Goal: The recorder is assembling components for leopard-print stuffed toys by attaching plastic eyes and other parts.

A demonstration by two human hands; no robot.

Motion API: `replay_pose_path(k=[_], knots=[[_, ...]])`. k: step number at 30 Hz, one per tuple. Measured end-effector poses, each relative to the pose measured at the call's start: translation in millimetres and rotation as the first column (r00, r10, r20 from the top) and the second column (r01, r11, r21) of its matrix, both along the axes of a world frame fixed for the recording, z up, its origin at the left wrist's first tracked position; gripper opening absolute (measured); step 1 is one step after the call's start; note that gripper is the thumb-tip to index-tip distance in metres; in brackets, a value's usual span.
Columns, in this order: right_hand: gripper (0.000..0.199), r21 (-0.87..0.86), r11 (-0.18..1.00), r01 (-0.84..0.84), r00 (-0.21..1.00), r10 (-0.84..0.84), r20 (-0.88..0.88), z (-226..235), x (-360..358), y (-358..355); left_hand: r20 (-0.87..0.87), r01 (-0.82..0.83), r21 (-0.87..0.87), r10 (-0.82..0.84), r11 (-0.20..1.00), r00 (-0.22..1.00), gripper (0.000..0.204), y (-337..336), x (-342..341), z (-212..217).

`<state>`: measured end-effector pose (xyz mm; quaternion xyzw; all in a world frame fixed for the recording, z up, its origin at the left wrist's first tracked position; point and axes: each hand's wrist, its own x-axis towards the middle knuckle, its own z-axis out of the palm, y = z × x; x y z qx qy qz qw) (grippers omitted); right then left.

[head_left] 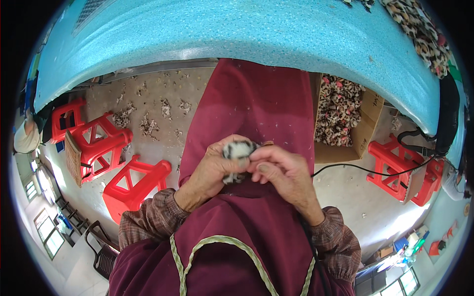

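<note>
One small fuzzy piece of black-and-white plush fabric is between the person's two bare hands, above the lap. The left hand is curled around its left side, fingers and thumb closed in a hold on it. The right hand meets it from the other side, its fingers bent and bunched narrowly at the right edge of the plush; what lies between those fingertips is hidden, so I cannot tell whether they pinch it.

Beneath the hands spreads a maroon cloth apron with green patterned trim, and brown checked sleeves cover both forearms. Right of the apron stands an open brown cardboard box, filled with many mottled pieces in cream, brown, black and pink. A thin black cable runs just below it.

Ahead lies a speckled light-blue tabletop, with a heap of similar mottled plush at its far right. Fabric scraps are scattered over the grey floor on the left. Red plastic stools stand to both sides, and a dark-framed chair is at lower left.
</note>
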<state>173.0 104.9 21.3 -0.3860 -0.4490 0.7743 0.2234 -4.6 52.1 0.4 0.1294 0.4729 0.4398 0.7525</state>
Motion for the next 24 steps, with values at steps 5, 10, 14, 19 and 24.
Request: replay_pose_path(k=[5,10,14,19,24], knots=[[0.019,0.164,0.974,0.155,0.967,-0.183,0.176,-5.4,17.3,16.5,0.402,-0.058,-0.235,0.151,0.97,0.903,0.023,-1.7,-11.2,-0.6],[0.014,0.007,1.0,-0.009,0.995,0.008,0.103,-14.2,2.6,6.6,0.474,-0.102,-0.313,0.249,0.944,0.845,0.024,-6.0,0.4,-10.0],[0.009,0.03,1.0,-0.01,0.987,0.005,0.161,-20.6,0.6,7.4,0.457,-0.065,-0.401,0.261,0.914,0.85,0.031,-6.1,3.4,-6.2],[0.01,-0.13,0.985,0.117,0.977,-0.091,0.19,-34.1,4.5,0.7,0.551,0.042,-0.454,0.244,0.89,0.798,0.038,-5.1,-1.0,2.0],[0.008,-0.039,0.994,0.105,0.983,-0.098,0.159,-23.7,3.9,2.1,0.459,0.082,-0.412,0.129,0.907,0.879,0.034,-7.5,-0.1,2.9]])
